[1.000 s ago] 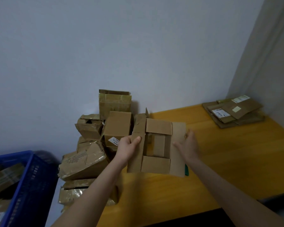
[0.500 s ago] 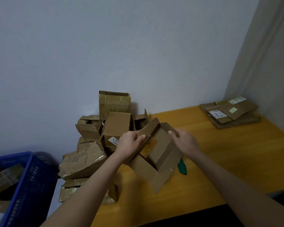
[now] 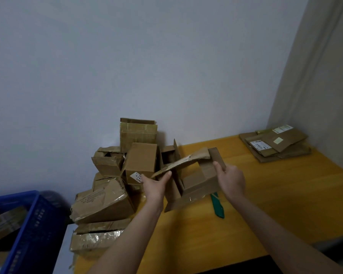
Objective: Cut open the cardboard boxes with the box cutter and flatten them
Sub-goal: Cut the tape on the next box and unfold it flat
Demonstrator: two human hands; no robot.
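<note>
Left hand (image 3: 153,186) pinches a flap; right hand (image 3: 231,179) grips the box (image 3: 196,182) wall above the cutter (image 3: 218,206).

Half-collapsed opened box (image 3: 198,181), box cutter (image 3: 218,206) beside it.
The brown box tilts, flaps splayed; the green cutter lies on the desk (image 3: 285,194) at its right. Taped boxes (image 3: 107,202) pile left, flattened boxes (image 3: 275,145) far right.
</note>
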